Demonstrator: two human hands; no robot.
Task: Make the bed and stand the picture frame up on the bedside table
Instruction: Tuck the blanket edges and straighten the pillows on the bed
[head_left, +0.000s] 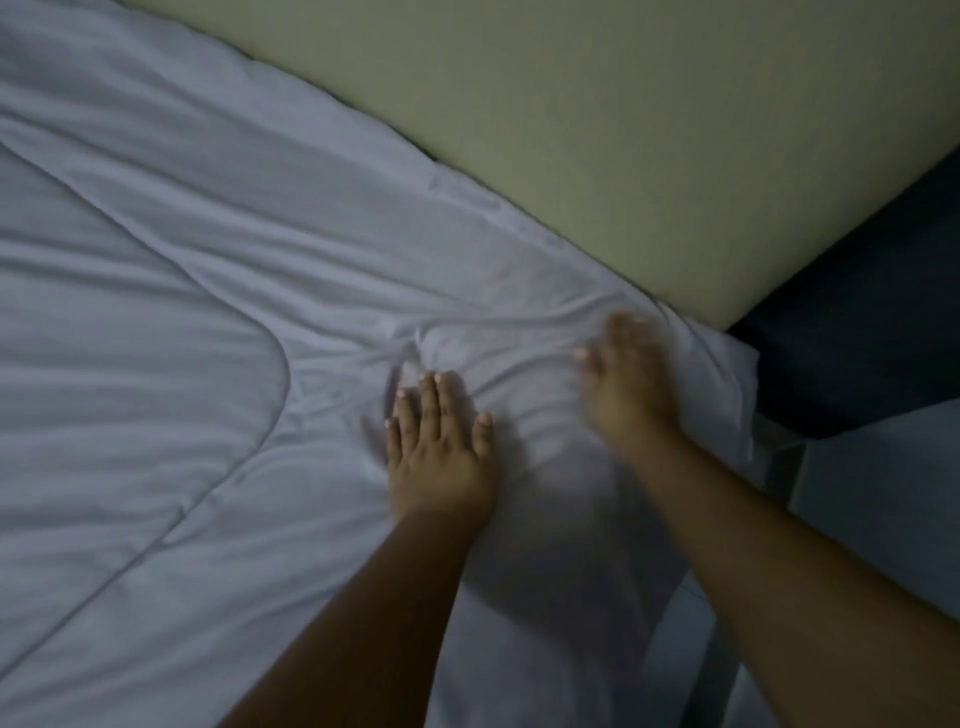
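A white duvet (182, 322) covers the bed and fills most of the view, creased around the near corner. My left hand (441, 441) lies flat on the cloth, palm down, fingers spread. To its right, my right hand (623, 379) is blurred, flat and open on the duvet's corner (727, 384), close to the wall. Neither hand holds anything. No picture frame or bedside table is in view.
A pale yellow-green wall (623, 130) runs along the bed's far edge. Beyond the bed corner lies a dark floor gap (872, 322). A pale surface (893, 493) sits at the right edge.
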